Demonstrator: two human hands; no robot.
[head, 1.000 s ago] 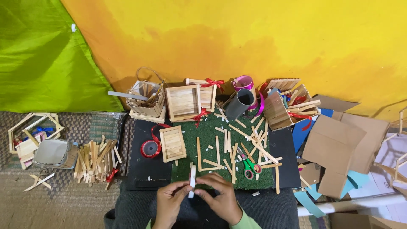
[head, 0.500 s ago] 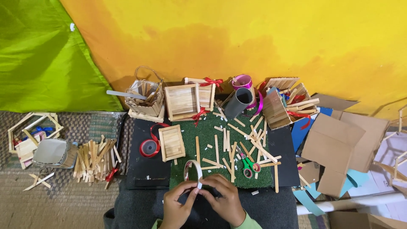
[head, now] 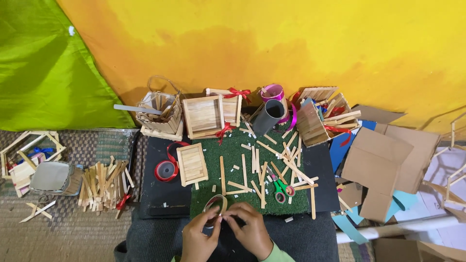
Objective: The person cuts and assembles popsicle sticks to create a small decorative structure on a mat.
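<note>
Tape roll (head: 216, 204) pinched between both hands at the near edge of the green turf mat (head: 228, 160).

Head view: a thin, pale, see-through ring, it looks light and slightly springy, with a slick outer face and a sticky free end; best held by its rim. Left hand (head: 198, 238) closes its grip on the ring's near edge, while right hand (head: 251, 231) pinches just beside it, fingertips apparently picking at the tape. Beyond the mat's near edge lie green-handled scissors (head: 280, 188) among scattered craft sticks (head: 286, 160); a red ribbon spool (head: 166, 170) sits left of the mat.
</note>
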